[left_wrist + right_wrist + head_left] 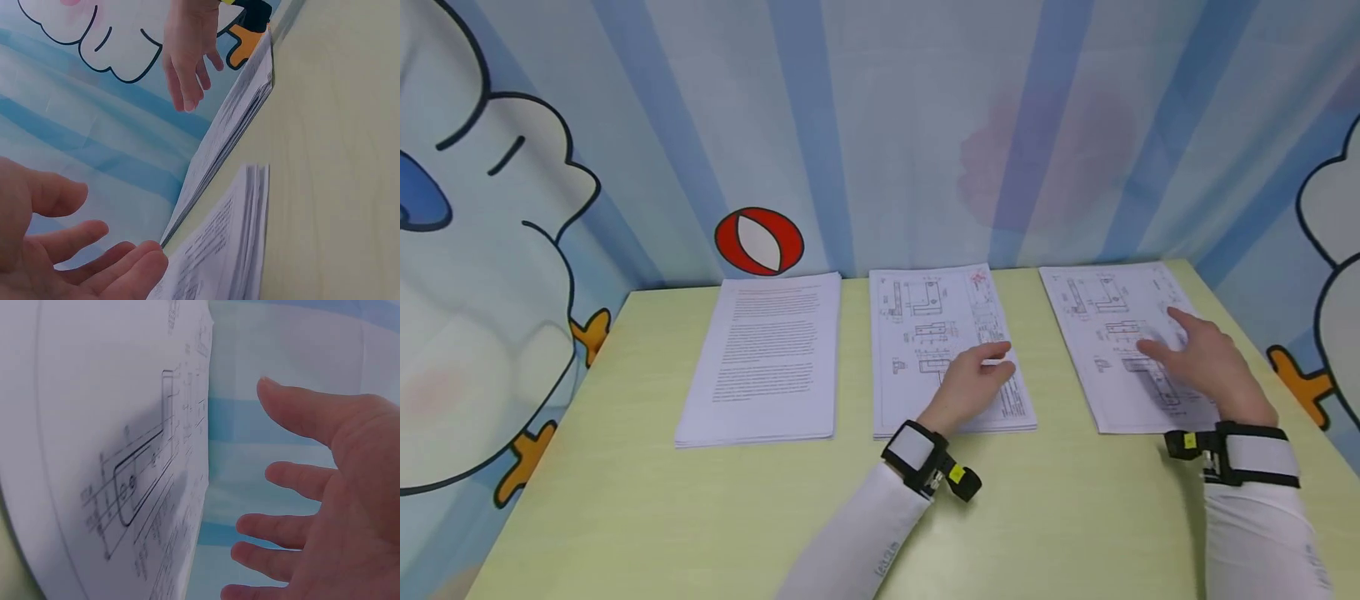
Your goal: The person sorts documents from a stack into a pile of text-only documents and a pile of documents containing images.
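Note:
Three paper stacks lie in a row on the table. My left hand [972, 385] hovers over the right part of the middle stack [898, 408], which has a technical drawing on top. Its fingers are loosely bent and hold nothing; in the left wrist view they are apart from the sheets. Above the right-hand stack [1112, 400], also topped by a drawing, is my right hand [1210, 367]. The right wrist view shows its thumb and fingers spread, with a gap to the drawing sheet [81, 394]. A shadow falls on that sheet.
At the left lies a stack of printed text pages [767, 417]. The pale yellow table [700, 517] ends against a striped blue curtain [910, 167] with cartoon figures. Both wrists wear strapped cameras, the left one [964, 481] jutting out over the table.

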The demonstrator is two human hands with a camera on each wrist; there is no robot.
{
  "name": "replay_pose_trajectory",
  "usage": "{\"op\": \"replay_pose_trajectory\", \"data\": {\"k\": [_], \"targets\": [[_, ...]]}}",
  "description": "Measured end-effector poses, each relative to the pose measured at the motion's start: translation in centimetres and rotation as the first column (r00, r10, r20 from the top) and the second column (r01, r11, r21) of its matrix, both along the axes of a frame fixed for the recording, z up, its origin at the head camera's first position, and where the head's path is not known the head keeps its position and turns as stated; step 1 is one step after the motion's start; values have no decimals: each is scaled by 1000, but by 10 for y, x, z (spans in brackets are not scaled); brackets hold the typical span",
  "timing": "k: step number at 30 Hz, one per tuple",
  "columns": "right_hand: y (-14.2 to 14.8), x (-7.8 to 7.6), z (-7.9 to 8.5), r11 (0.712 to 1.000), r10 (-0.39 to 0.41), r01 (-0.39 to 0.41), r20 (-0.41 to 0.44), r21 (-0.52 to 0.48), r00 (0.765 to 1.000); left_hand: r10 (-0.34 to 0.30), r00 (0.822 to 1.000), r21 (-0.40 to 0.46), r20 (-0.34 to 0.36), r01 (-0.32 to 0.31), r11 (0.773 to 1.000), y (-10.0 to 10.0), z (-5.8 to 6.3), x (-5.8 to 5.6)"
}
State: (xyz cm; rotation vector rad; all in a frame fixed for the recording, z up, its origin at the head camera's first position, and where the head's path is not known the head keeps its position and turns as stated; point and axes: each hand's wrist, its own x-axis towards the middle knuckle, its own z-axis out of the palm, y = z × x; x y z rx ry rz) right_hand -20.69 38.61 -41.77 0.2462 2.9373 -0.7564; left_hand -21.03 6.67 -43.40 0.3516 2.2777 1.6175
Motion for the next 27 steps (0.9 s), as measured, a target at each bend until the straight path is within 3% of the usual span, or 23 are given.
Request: {"op": "replay_pose_trajectory", "data": {"k": [9,17,22,27], "targets": [[24,7,-16,990,-126,134,148,-40,981,-29,996,19,83,28,999,43,-9,14],[28,14,-20,987,-151,158,162,-36,975,-36,992,-10,118,38,999,70,-20,22],[25,16,-17,982,-172,183,170,-51,970,-11,977,114,212,-13,993,81,-23,24],[23,13,-17,989,-134,143,217,-26,967,5,955,253,298,-84,964,89,-24,26]]}}
